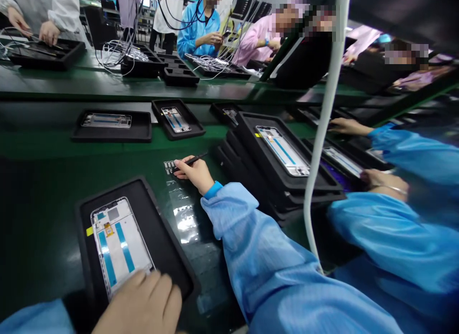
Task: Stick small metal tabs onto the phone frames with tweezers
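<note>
My right hand (193, 173) is closed on a thin black tool (195, 158), probably tweezers, beside a few small pale pieces (169, 166) on a clear sheet (182, 209). Nearer to me, a black tray (163, 243) holds a phone frame (120, 243) with two blue strips, a small orange flex part and a yellow tab. Over the lower end of that frame lies my left hand (143, 303), back upward; its fingers are bent together and their tips are hidden, so what they grip cannot be made out.
Stacked black trays (251, 171) stand right of my right hand, the top one bearing a phone frame (283, 150). Two more trays (111, 126) lie behind. A white cable (322, 133) hangs in front. A co-worker's hands (385, 183) work at the right.
</note>
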Available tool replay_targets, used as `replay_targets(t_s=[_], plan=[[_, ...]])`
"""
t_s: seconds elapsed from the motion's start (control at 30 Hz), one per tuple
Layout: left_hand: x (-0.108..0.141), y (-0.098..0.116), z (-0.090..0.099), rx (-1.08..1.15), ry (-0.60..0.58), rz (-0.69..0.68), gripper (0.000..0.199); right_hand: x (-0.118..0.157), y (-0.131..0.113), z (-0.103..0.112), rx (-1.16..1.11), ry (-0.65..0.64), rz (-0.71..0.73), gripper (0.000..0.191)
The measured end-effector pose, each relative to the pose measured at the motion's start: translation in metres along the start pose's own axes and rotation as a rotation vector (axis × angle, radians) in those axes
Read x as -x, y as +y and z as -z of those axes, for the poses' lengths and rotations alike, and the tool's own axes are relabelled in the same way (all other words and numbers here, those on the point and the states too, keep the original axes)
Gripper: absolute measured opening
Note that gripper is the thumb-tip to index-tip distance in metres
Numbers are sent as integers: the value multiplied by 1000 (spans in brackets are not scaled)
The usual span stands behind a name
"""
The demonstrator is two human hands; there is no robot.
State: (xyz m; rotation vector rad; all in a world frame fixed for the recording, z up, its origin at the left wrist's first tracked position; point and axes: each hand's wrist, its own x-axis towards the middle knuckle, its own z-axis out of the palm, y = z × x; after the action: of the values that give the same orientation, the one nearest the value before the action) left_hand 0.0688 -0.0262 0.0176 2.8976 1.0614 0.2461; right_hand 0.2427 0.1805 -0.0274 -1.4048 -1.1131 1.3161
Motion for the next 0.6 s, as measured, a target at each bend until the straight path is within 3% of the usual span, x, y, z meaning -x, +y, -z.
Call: replay_targets(t_s=[0.13, 0.23, 0.4, 0.6], plan=[[-57, -40, 4, -28, 17, 20, 52, -2, 1, 1, 0, 3, -1, 15], [-85, -64, -11, -45, -44, 72, 55, -3, 1, 2, 2, 0, -5, 16], [-91, -74, -32, -30, -84, 92, 56, -2, -1, 0, -1, -3, -24, 14], [-89, -72, -31, -3, -96, 107, 56, -3, -5, -3, -1, 11, -60, 10]])
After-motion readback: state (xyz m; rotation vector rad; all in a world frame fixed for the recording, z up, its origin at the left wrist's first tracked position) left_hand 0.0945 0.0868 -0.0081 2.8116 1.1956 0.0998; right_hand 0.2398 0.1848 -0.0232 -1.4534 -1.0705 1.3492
